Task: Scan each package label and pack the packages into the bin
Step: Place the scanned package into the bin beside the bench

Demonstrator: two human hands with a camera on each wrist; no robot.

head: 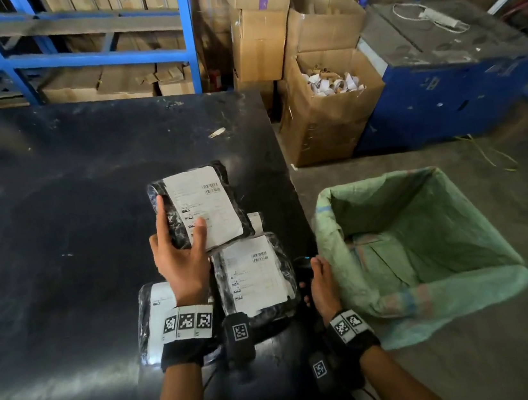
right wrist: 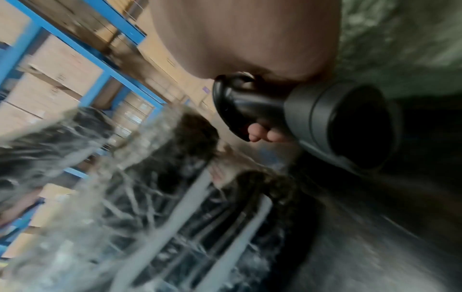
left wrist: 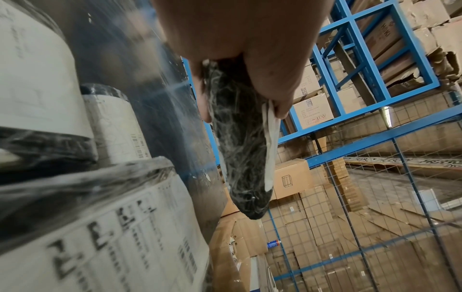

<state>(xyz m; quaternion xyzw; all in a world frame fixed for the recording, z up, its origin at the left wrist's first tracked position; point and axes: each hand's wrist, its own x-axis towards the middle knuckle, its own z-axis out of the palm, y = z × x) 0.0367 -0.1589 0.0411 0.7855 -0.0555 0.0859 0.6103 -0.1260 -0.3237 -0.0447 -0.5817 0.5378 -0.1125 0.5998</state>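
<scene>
Black package [head: 194, 205] pinched by left hand [head: 181, 261]; right hand [head: 324, 284] grips scanner [right wrist: 300, 110]

Print on the white label [head: 203, 204] of the lifted package [head: 196, 205] is too small to read in the head view; only barcode stripes can be made out. The left hand [head: 181, 261] covers that package's near corner, and its wrist hides much of a third package [head: 152, 318] lying on the table [head: 56, 210]. The right hand [head: 324, 284] conceals most of the black scanner [head: 303, 272], so its grip cannot be judged there. The right wrist view is motion-blurred: the plastic-wrapped packages [right wrist: 150, 207] smear into streaks. The left wrist view crops the nearest label [left wrist: 120, 247], its text blurred.
</scene>
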